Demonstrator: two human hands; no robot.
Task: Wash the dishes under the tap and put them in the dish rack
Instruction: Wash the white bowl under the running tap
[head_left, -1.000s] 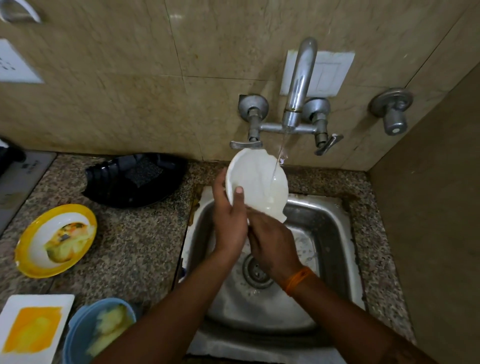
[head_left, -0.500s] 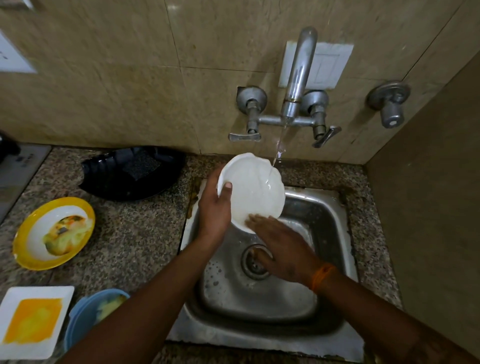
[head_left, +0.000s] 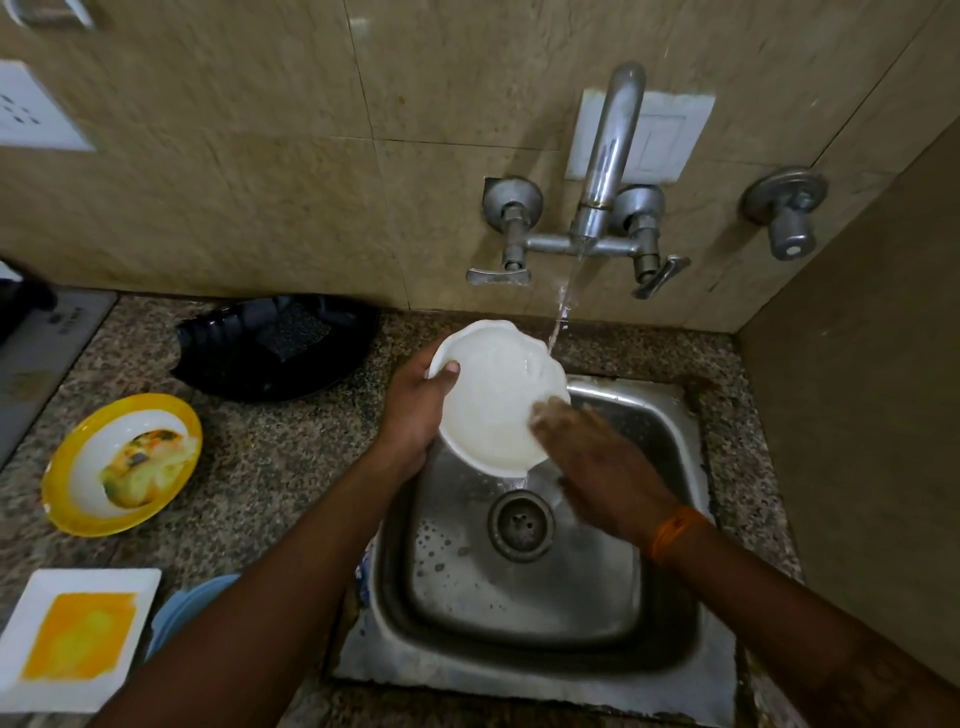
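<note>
Over the steel sink (head_left: 545, 613), tilted under the tap (head_left: 605, 171) stream — white plate (head_left: 493, 395). Clamped at its left rim by left hand (head_left: 415, 415); right hand (head_left: 597, 467) flat, open, blurred — against its lower right edge.

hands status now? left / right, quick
Left hand: closed on the rim of the white plate, holding it under the tap stream.
Right hand: open, motion-blurred, fingers flat against the plate's lower edge; not gripping.
</note>
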